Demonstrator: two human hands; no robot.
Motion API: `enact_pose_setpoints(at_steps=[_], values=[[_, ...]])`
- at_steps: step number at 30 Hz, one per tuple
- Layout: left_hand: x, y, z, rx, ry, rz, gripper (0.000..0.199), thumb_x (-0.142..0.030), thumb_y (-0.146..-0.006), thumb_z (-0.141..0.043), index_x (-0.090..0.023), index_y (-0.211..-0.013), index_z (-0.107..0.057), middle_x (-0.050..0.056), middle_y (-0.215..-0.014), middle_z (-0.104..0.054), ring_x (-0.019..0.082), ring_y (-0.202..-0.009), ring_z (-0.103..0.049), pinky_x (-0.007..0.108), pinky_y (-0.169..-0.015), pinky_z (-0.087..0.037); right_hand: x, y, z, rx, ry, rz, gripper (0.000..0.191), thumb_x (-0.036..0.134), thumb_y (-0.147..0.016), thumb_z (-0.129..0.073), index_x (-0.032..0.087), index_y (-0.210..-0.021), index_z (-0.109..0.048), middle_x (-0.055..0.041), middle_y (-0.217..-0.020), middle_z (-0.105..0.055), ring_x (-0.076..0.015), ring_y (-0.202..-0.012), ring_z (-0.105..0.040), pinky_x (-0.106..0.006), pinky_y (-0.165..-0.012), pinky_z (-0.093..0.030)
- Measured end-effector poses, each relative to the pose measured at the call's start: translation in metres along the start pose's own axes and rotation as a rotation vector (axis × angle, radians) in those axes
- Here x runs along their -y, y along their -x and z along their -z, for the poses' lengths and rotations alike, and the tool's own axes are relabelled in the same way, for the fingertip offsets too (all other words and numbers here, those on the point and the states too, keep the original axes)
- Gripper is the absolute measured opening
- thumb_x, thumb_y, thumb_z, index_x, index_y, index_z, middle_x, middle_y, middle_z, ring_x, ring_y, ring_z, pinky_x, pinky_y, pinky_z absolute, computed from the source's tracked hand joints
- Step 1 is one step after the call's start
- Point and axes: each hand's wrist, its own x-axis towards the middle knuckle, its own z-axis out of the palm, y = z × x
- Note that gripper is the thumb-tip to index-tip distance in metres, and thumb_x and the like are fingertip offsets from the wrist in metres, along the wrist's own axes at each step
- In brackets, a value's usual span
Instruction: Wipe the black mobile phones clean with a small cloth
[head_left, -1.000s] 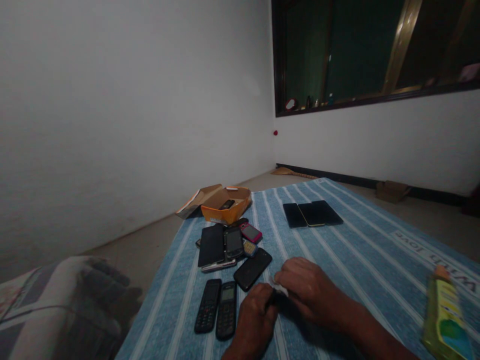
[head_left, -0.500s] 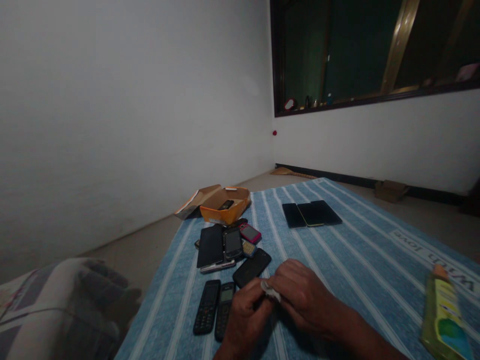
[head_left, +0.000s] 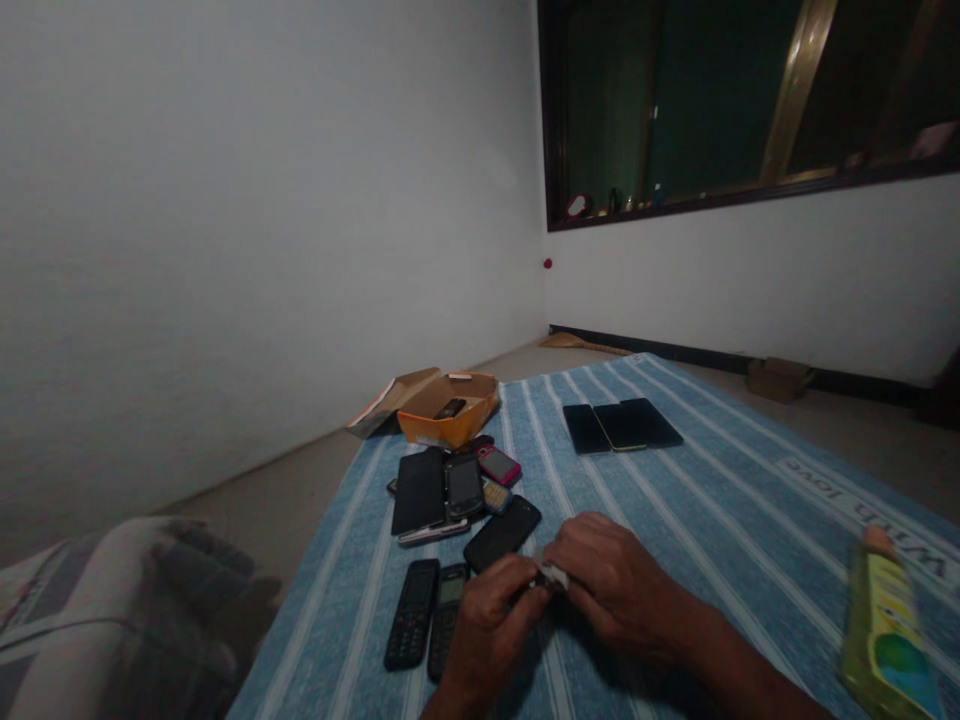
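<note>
Pinched between both hands is a small, crumpled whitish piece, perhaps tissue or cloth point(head_left: 553, 577); its exact kind I cannot make out. My left hand point(head_left: 491, 622) grips its left side with thumb and forefinger. On the other side, the closed fingers of my right hand point(head_left: 611, 580) hold it too. A black smartphone point(head_left: 502, 535) lies just beyond my hands. Left of my left hand are two keypad phones, one black point(head_left: 412, 615) and one partly covered by the hand point(head_left: 448, 610).
Behind lies a pile of phones, with a dark flat device point(head_left: 418, 492) and a pink phone point(head_left: 498, 465). An open orange box point(head_left: 448, 428) holds another phone. Dark smartphones point(head_left: 628, 425) lie on the striped cloth point(head_left: 720, 570). A yellow-green bottle point(head_left: 889, 630) is at right.
My fingers have shifted slightly on the whitish piece, which now shows more crumpled between them. The phones and box stay where they were.
</note>
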Motion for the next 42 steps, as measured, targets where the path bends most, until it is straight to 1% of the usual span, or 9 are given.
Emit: enact_pose_setpoints(at_steps=[4, 11, 18, 22, 26, 29, 36, 39, 42], values=[[0.001, -0.001, 0.001, -0.006, 0.033, 0.05, 0.022, -0.031, -0.09, -0.058, -0.019, -0.077, -0.072, 0.003, -0.072, -0.068, 0.016, -0.068, -0.063, 0.024, -0.065, -0.047, -0.008, 0.001, 0.007, 0.014, -0.079, -0.039, 0.015, 0.014, -0.094, -0.043, 0.018, -0.09, -0.057, -0.005, -0.082, -0.059, -0.0176, -0.078, -0.053, -0.03, -0.071, -0.035], [0.002, 0.0, 0.002, -0.021, 0.036, 0.096, 0.023, -0.032, -0.088, -0.059, -0.02, -0.075, -0.073, 0.004, -0.074, -0.07, 0.017, -0.069, -0.064, 0.026, -0.067, -0.049, -0.016, -0.001, 0.017, 0.056, -0.262, -0.139, 0.019, 0.018, -0.096, -0.045, 0.018, -0.086, -0.06, -0.002, -0.079, -0.058, -0.0142, -0.074, -0.055, -0.025, -0.068, -0.04], [0.003, 0.0, 0.001, -0.048, 0.056, 0.13, 0.026, -0.035, -0.087, -0.06, -0.019, -0.072, -0.073, 0.004, -0.07, -0.068, 0.017, -0.065, -0.063, 0.025, -0.063, -0.047, -0.028, -0.001, 0.019, 0.062, -0.483, -0.244, 0.016, 0.026, -0.093, -0.052, 0.017, -0.087, -0.065, -0.0018, -0.079, -0.061, -0.0151, -0.076, -0.058, -0.027, -0.07, -0.042], [0.004, 0.0, 0.002, -0.04, 0.075, 0.155, 0.027, -0.034, -0.087, -0.06, -0.018, -0.069, -0.071, 0.003, -0.067, -0.065, 0.016, -0.063, -0.062, 0.025, -0.061, -0.045, -0.032, 0.001, 0.01, 0.04, -0.582, -0.293, 0.02, 0.031, -0.092, -0.053, 0.016, -0.085, -0.065, -0.0024, -0.079, -0.061, -0.0161, -0.076, -0.057, -0.03, -0.072, -0.042], [0.007, 0.001, 0.004, -0.049, 0.095, 0.172, 0.029, -0.033, -0.087, -0.06, -0.018, -0.064, -0.068, 0.002, -0.064, -0.063, 0.015, -0.06, -0.06, 0.025, -0.059, -0.044, -0.038, 0.005, -0.007, 0.045, -0.773, -0.391, 0.028, 0.041, -0.09, -0.056, 0.015, -0.08, -0.064, -0.0014, -0.075, -0.058, -0.0152, -0.072, -0.054, -0.029, -0.069, -0.041], [0.009, 0.001, 0.005, -0.067, 0.105, 0.196, 0.03, -0.033, -0.086, -0.059, -0.017, -0.062, -0.067, 0.002, -0.063, -0.061, 0.015, -0.059, -0.059, 0.025, -0.058, -0.043, -0.041, 0.008, -0.019, 0.039, -0.885, -0.438, 0.034, 0.048, -0.088, -0.059, 0.015, -0.08, -0.063, -0.0006, -0.073, -0.057, -0.014, -0.069, -0.052, -0.028, -0.066, -0.04], [0.006, 0.0, 0.005, -0.109, 0.151, 0.258, 0.03, -0.034, -0.083, -0.062, -0.018, -0.058, -0.066, 0.001, -0.061, -0.06, 0.014, -0.056, -0.057, 0.025, -0.056, -0.043, -0.045, 0.012, -0.035, 0.041, -0.97, -0.458, 0.04, 0.054, -0.087, -0.06, 0.014, -0.088, -0.066, -0.0012, -0.076, -0.058, -0.0135, -0.07, -0.051, -0.028, -0.069, -0.041], [0.004, -0.001, 0.007, -0.127, 0.168, 0.28, 0.031, -0.037, -0.082, -0.063, -0.017, -0.058, -0.067, 0.001, -0.059, -0.06, 0.014, -0.055, -0.057, 0.026, -0.056, -0.044, -0.046, 0.014, -0.039, 0.042, -0.971, -0.457, 0.043, 0.057, -0.086, -0.06, 0.015, -0.086, -0.066, -0.001, -0.076, -0.058, -0.0143, -0.072, -0.052, -0.028, -0.07, -0.042], [0.004, -0.002, 0.008, -0.14, 0.175, 0.291, 0.031, -0.039, -0.081, -0.065, -0.018, -0.059, -0.069, 0.001, -0.057, -0.061, 0.014, -0.055, -0.057, 0.027, -0.057, -0.045, -0.049, 0.016, -0.045, 0.05, -0.966, -0.463, 0.044, 0.059, -0.086, -0.059, 0.015, -0.086, -0.066, -0.0001, -0.073, -0.056, -0.0137, -0.069, -0.05, -0.027, -0.067, -0.042]])
